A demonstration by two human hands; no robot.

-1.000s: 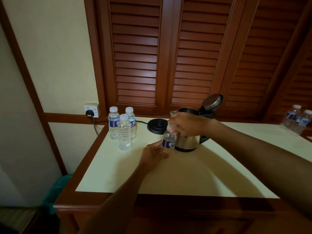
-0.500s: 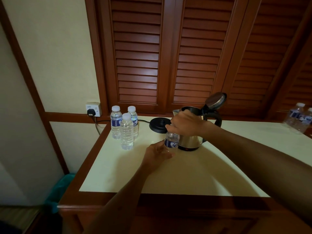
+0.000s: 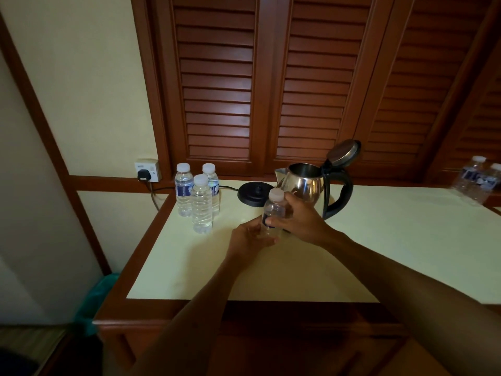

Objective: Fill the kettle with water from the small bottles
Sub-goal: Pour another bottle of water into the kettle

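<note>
Four small bottles by the kettle (image 3: 303, 185) — three standing (image 3: 201, 203) left, one capped bottle (image 3: 273, 213) gripped by the curled fingers of both left hand (image 3: 250, 237) and right hand (image 3: 301, 219). Two more (image 3: 475, 180) far right — the counter (image 3: 271, 267) lies bare toward its near edge.

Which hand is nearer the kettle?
Right. The right hand grips the held bottle just before the kettle; the left hand sits nearer the camera.
</note>
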